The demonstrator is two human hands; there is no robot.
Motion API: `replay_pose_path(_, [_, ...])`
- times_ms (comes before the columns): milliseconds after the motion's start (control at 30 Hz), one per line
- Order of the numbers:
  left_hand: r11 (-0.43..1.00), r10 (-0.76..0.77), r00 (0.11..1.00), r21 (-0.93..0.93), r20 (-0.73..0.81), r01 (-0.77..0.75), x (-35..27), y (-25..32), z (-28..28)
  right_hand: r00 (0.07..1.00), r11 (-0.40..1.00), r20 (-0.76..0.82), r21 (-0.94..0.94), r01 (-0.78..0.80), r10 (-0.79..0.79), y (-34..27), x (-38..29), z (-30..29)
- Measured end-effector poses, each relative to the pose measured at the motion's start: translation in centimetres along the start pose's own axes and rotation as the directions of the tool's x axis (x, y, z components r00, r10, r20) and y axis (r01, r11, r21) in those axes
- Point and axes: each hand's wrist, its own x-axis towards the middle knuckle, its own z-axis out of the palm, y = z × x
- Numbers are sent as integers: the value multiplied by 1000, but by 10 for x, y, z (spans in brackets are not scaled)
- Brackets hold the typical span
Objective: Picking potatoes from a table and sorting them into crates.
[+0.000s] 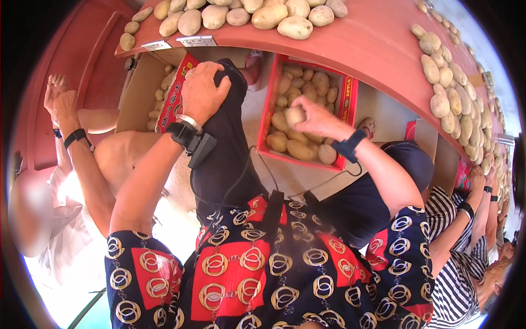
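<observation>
My right hand (316, 117) grips a potato (295, 116) above a red-rimmed cardboard box (351, 100). Several more potatoes (302, 150) lie heaped inside that box, which stands on the floor between my legs. On my left knee rests my left hand (204, 91), palm down with its fingers apart and nothing in it. A second cardboard box (137, 88) with potatoes (158, 105) in it stands at my left, partly hidden behind my left hand and leg.
A red tabletop (370, 45) curves above the boxes, bearing rows of potatoes (269, 16) and a long pile (456, 98) at right. A person (78, 197) sits close at my left. People in striped clothing (456, 283) are at my right. Thin cables (269, 172) cross between my legs.
</observation>
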Motion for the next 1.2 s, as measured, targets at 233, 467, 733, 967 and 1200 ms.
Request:
replay_pose_path(233, [1000,16,999,-20,-40,-16,-7,-2,-6,988,965,106,-222,136,-115,-7,2,66])
replay_pose_path(467, [1000,-13,1000,-14,-4,13,-3,4,-6,946,947,249,-193,259,-208,52,46,88])
replay_pose_path(733, [998,-53,999,-21,0,53,-6,0,-8,874,978,477,-121,170,-93,-40,53,-16])
replay_pose_path(967, [999,-11,1000,-36,-3,11,-1,0,-3,844,942,-512,179,284,-157,-69,37,-99])
replay_pose_path(1200, [999,-32,999,32,29,31,0,1,-4,564,756,-544,-606,248,-621,-54,73,-99])
